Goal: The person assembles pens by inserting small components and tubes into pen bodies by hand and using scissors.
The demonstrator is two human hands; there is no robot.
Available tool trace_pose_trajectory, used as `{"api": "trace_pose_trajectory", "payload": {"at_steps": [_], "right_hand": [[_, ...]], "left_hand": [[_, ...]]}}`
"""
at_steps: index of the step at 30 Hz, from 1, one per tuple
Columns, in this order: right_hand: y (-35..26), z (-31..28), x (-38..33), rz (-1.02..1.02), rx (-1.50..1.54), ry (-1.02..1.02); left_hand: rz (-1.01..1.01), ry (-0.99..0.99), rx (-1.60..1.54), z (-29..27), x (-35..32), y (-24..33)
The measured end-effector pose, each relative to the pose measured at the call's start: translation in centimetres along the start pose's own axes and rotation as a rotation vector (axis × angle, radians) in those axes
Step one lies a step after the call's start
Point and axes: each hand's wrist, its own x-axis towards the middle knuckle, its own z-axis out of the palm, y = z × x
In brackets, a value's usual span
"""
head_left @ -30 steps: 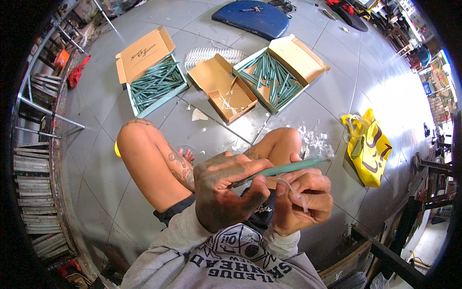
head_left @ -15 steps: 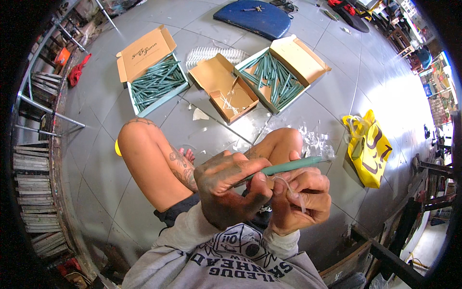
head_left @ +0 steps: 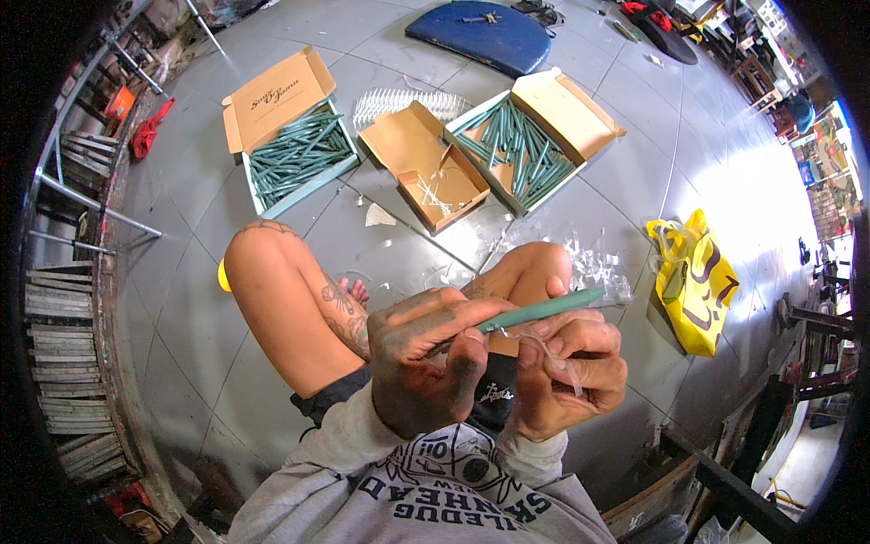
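I sit cross-legged on a grey tiled floor. My left hand [head_left: 426, 363] is closed around the lower end of a long teal stick [head_left: 544, 310] that points up to the right. Just right of it, my right hand [head_left: 571, 372] pinches a strip of clear plastic wrap [head_left: 553, 354] beside the stick. Ahead on the floor lie an open box of teal sticks [head_left: 299, 156] at the left and a second one [head_left: 521, 150] at the right.
Between those boxes stands a brown box [head_left: 421, 168] holding clear scraps. Crumpled clear wrappers [head_left: 598, 263] lie by my right knee. A yellow bag [head_left: 693, 276] sits at the right, a blue board [head_left: 489, 36] at the back, metal shelving [head_left: 72, 299] on the left.
Both hands stay together over my lap with the stick; my fingers have shifted slightly along it and the plastic strip.
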Motion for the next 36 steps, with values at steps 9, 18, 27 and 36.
{"api": "trace_pose_trajectory", "payload": {"at_steps": [9, 18, 27, 36], "right_hand": [[-0.1, -0.1, -0.2, -0.026, -0.041, -0.038], [0.6, -0.3, -0.5, 0.058, 0.167, 0.102], [0.7, -0.4, -0.7, 0.105, 0.21, 0.109], [0.3, -0.1, -0.6, 0.164, 0.323, 0.188]], "left_hand": [[-0.062, -0.004, 0.027, 0.2, 0.0, 0.4], [-0.057, -0.009, 0.05, 0.2, 0.0, 0.2], [-0.102, 0.006, 0.0, 0.4, -0.3, 0.0], [-0.105, -0.047, 0.008, 0.3, -0.1, 0.3]]}}
